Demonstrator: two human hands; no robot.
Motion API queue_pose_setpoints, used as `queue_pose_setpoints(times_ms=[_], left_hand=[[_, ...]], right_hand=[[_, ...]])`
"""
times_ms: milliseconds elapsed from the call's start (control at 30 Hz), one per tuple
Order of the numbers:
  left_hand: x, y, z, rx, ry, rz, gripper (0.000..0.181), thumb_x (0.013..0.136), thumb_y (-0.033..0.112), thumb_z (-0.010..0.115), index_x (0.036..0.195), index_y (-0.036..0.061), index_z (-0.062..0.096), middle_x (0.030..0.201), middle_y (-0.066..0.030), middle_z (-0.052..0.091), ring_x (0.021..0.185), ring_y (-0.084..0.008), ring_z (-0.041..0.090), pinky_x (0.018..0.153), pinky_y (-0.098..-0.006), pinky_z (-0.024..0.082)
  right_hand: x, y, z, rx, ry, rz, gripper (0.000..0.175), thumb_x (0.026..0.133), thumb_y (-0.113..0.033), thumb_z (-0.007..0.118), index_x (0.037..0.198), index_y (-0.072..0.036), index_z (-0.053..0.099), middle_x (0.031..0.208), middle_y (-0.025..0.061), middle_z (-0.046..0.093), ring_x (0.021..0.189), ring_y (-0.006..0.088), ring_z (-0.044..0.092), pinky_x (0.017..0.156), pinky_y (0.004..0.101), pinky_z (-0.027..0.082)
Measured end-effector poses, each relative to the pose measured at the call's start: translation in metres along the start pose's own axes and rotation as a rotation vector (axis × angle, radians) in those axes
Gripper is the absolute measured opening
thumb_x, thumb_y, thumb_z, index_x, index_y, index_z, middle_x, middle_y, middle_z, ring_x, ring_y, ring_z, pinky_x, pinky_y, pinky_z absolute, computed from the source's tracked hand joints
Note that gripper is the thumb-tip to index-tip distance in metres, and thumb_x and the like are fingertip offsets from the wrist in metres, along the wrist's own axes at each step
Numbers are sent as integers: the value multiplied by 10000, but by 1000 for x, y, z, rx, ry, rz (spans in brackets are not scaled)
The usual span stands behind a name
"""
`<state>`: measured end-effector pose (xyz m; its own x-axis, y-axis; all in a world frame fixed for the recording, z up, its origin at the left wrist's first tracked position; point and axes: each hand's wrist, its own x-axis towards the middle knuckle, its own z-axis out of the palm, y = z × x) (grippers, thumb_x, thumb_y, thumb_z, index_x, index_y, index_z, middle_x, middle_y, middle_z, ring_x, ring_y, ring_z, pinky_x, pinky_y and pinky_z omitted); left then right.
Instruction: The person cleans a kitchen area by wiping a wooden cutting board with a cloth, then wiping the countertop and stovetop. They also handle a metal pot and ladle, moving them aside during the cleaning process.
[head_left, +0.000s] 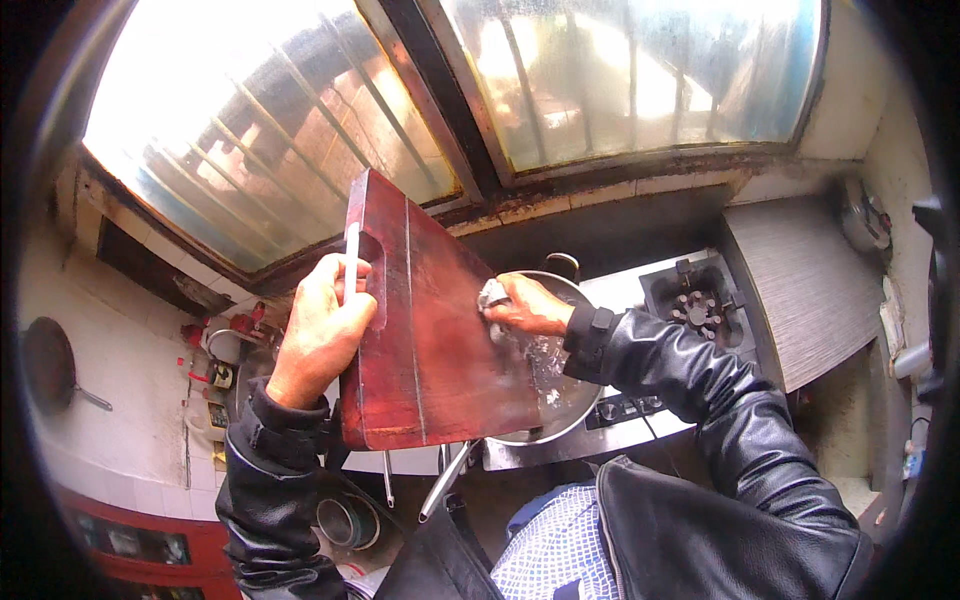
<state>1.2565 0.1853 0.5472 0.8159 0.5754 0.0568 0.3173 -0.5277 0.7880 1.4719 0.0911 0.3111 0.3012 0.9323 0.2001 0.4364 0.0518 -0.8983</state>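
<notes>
My left hand (319, 322) grips a reddish-brown wooden cutting board (442, 322) by the handle slot near its left edge. The board is tilted over a wide pan (559, 405) on the stove and hides much of it. Inside the pan is water or another liquid with pale bits or bubbles. My right hand (529, 304) holds a crumpled grey-white cloth or scrubber (493, 296) against the board's right side. The board's lower right part looks wet or blurred.
The pan's long metal handle (448, 484) points towards me. A gas burner (697, 311) and a grey counter (806, 277) lie to the right. Windows (637, 82) rise behind the stove. Bottles (220, 375) stand at left, where a frying pan (49, 365) hangs. A bucket (347, 521) sits below.
</notes>
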Motion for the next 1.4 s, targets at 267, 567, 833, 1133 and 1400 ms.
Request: queue_pose_setpoints(times_ms=[267,567,833,1133,1400], left_hand=[[0,-6,-2,28,22,-8,250,833,-12,495,1079,-29,534,858,2,519,734,-64,492,659,-231,449],[-1,-11,-2,62,63,-11,249,846,10,499,1088,-27,544,854,2,533,745,-72,490,668,-228,446],[-2,-11,-5,88,-39,43,347,862,52,485,1200,-24,507,913,1,519,791,-80,464,725,-233,420],[1,-16,0,-45,0,94,346,847,53,504,1182,-37,503,802,-46,562,690,-110,527,622,-268,445],[2,-19,-4,-67,7,-38,442,807,-2,512,1244,-56,471,905,-47,537,732,-99,533,643,-249,454]], right_hand=[[-2,6,47,311,267,134,394,880,-328,668,1092,-19,546,1120,194,533,1066,327,540,916,392,442],[-38,-12,36,72,31,-135,530,889,-85,487,1396,-39,343,1330,254,448,1259,364,461,1053,410,364],[-2,-50,14,214,281,-83,364,935,-234,594,1229,-40,503,1123,216,630,1057,343,628,892,390,482],[78,-145,-16,185,576,-475,303,929,-227,549,1168,-40,543,1018,250,624,981,433,607,829,438,488],[90,-30,28,-48,540,-214,317,908,-141,484,1202,-64,572,1088,221,635,995,418,606,837,461,484]])
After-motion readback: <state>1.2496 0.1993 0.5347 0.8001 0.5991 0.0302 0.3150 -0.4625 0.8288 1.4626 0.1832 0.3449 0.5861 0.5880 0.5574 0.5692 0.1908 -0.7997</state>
